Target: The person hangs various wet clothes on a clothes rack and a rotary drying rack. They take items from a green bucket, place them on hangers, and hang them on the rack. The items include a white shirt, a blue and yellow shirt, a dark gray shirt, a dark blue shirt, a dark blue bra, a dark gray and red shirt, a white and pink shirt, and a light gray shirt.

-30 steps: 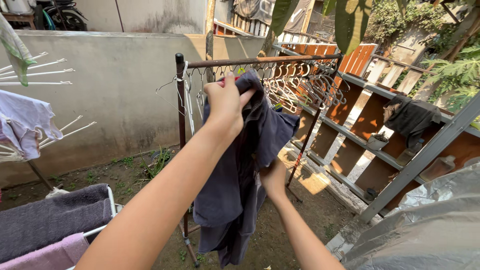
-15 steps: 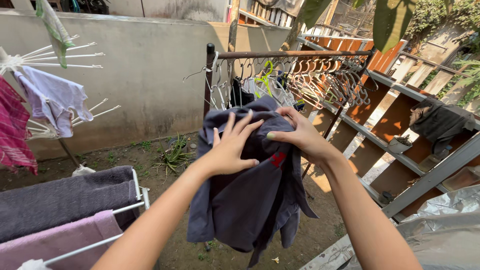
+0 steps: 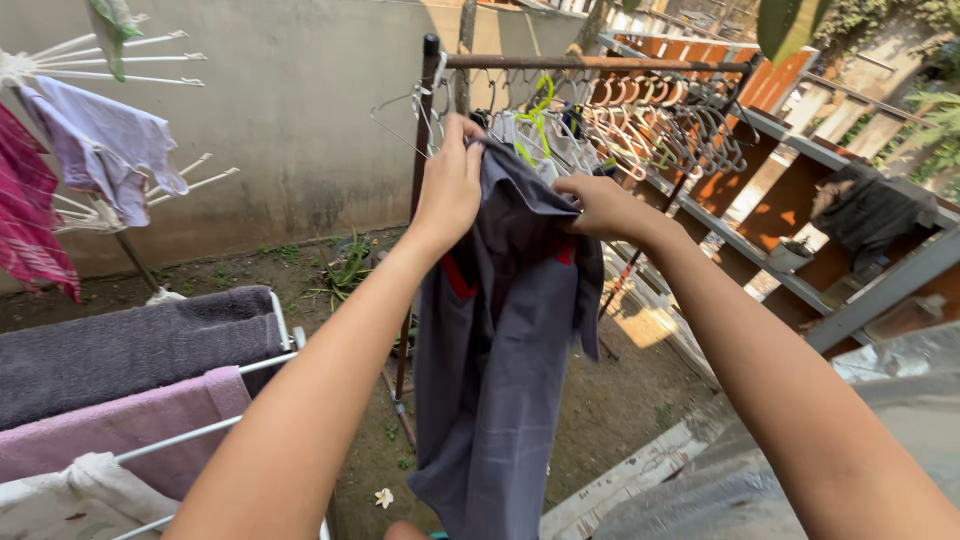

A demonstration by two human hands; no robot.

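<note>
Under the rusty metal rail (image 3: pixel 600 62) crowded with plastic hangers (image 3: pixel 650 125), the left hand (image 3: pixel 452 185) and right hand (image 3: pixel 597 205) each pinch the top edge of a dark grey cloth garment (image 3: pixel 500 380), spreading it so it hangs straight.

Brown clothes rail (image 3: pixel 600 62) across upper centre, crowded with empty hangers (image 3: pixel 660 125). White drying rack (image 3: pixel 200 435) at lower left, draped with grey towel (image 3: pixel 120 350) and pink towel (image 3: pixel 110 425).

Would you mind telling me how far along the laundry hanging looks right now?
Done: towels lie over the white drying rack, and clothes hang on the spoked dryer. In hand: the left hand and right hand hold a grey garment up at the rail. Left: it is not on a hanger yet.
</note>
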